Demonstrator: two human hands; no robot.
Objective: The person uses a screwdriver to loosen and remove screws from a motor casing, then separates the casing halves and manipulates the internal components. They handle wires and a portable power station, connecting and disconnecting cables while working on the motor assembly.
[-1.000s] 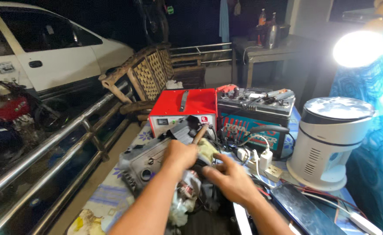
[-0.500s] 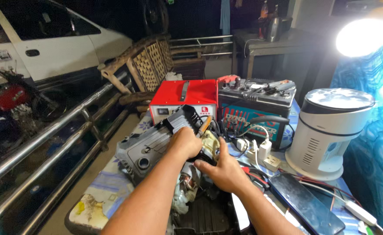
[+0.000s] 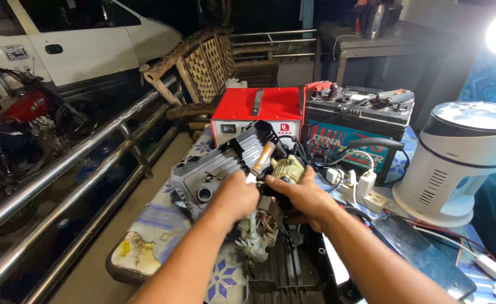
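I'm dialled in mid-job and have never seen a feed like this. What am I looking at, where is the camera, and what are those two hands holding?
There is no machine here: a person works with bare hands, and the single camera sits on their head, looking down along both forearms. The left hand grips a screwdriver with an amber handle. The right hand holds a small electric motor with a yellowish end piece. Beside the left hand lies a grey plastic housing. Behind stand a red metal box and a car battery. At the right are a white round appliance, a white power strip and a dark phone, all on a patterned table.
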